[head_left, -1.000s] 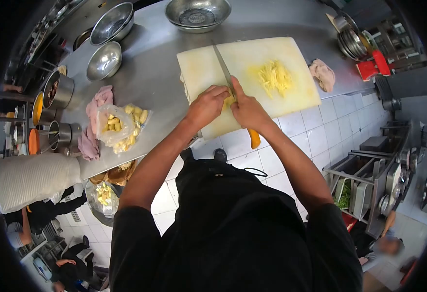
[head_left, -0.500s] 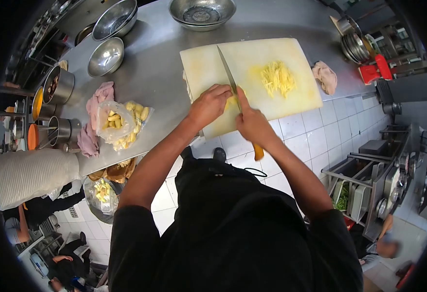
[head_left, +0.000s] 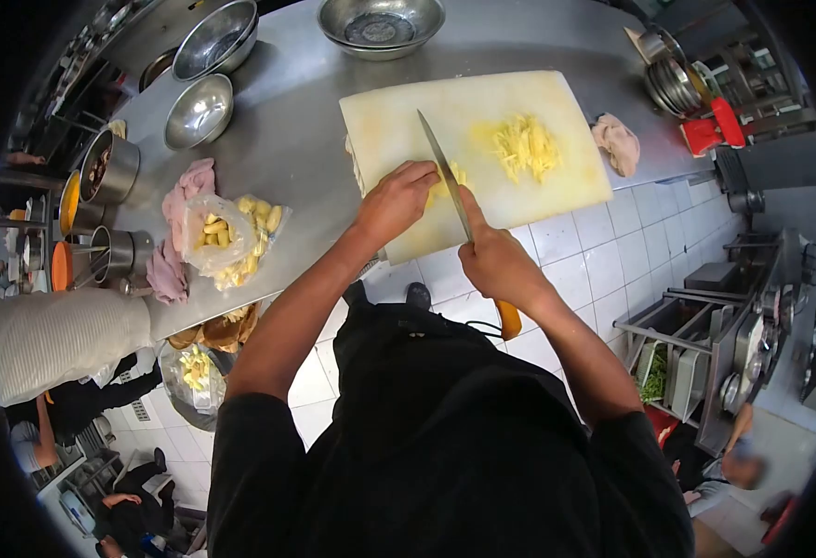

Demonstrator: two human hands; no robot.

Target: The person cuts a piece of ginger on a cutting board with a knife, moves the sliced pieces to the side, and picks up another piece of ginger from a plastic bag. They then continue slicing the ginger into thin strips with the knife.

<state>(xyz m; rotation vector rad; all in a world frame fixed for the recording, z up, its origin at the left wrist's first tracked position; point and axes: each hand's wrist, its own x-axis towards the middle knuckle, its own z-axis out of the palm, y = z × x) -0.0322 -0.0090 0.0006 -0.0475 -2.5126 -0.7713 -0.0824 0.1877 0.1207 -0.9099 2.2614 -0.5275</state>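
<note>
My right hand (head_left: 501, 263) grips a long kitchen knife (head_left: 442, 160) with a yellow-orange handle. Its blade points away from me over a white cutting board (head_left: 384, 126). Beside the blade, my left hand (head_left: 396, 203) rests on the board with fingers curled down on a pale yellow vegetable piece (head_left: 440, 190), mostly hidden under them. A few cut bits lie just right of the blade. Farther right on the board is a heap of thin yellow strips (head_left: 526, 149). Open plastic bags of peeled yellow pieces (head_left: 217, 232) sit on the table to the left.
Metal bowls (head_left: 199, 112) stand at the back left of the steel table, with more bowls (head_left: 380, 23) behind the board. Pink cloths (head_left: 619, 145) lie at both sides. Pots (head_left: 110, 167) line the left, near a person's light sleeve (head_left: 68, 339). A waste bag (head_left: 194, 372) hangs below the edge.
The knife and my right hand have shifted slightly right and toward me, the blade tilting a little. More cut bits show beside the blade. My left hand stays nearly in place.
</note>
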